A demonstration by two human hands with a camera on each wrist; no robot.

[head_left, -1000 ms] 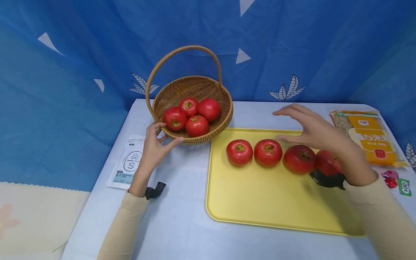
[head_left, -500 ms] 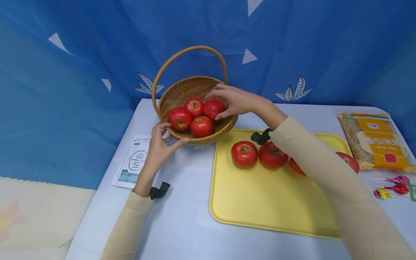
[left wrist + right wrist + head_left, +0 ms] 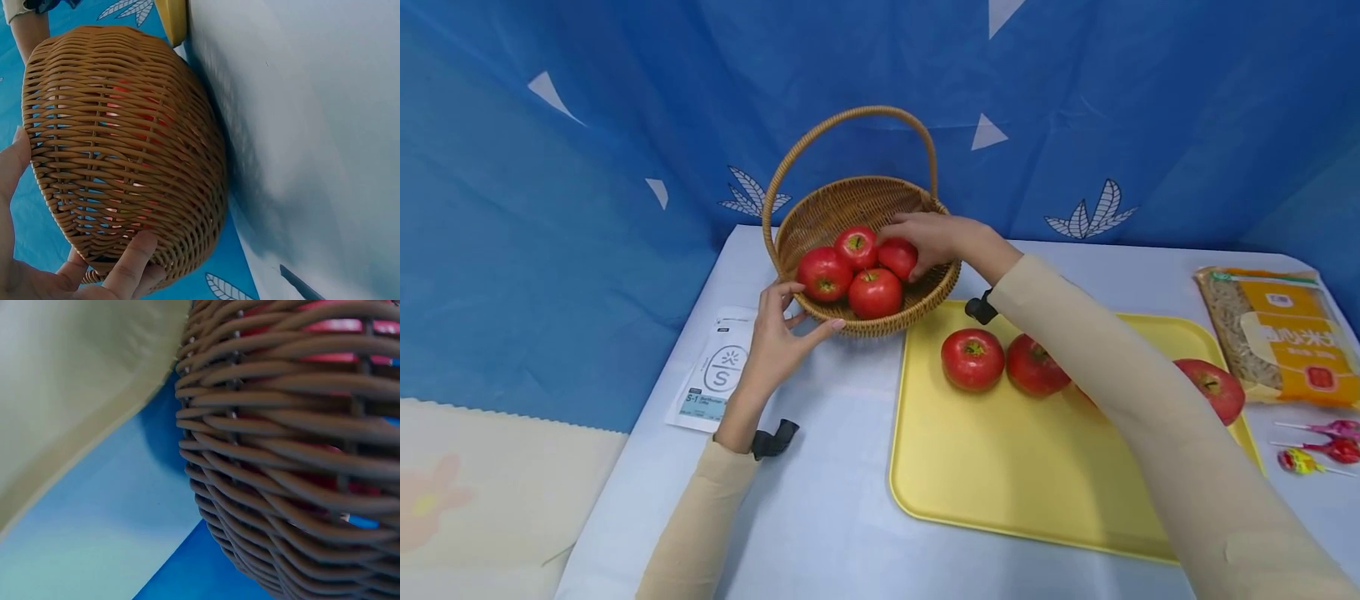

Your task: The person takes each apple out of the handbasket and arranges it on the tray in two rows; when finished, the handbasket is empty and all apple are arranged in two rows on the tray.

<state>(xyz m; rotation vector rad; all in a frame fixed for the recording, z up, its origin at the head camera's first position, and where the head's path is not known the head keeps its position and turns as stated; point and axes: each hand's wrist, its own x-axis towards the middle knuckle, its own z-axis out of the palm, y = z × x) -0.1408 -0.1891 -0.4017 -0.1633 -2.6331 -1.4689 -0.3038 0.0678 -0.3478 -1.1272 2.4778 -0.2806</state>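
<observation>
A wicker basket with a tall arched handle tilts toward me at the back of the table, several red apples inside. My left hand grips its front left rim, thumb along the front and fingers at the side. In the left wrist view those fingers press on the woven wall. Reaching in over the right rim, my right hand holds the rightmost apple, which its fingers partly cover. Beside it lie a front apple and a left apple. The basket's side fills the right wrist view.
A yellow tray bears a row of apples, including a leftmost apple; my right sleeve hides part of the row. A white pouch lies at left. At right are a grain bag and several lollipops.
My right hand has swung left from above the tray into the basket, and its fingers have closed round the rightmost apple. The left hand stays on the rim. The head view has shifted slightly.
</observation>
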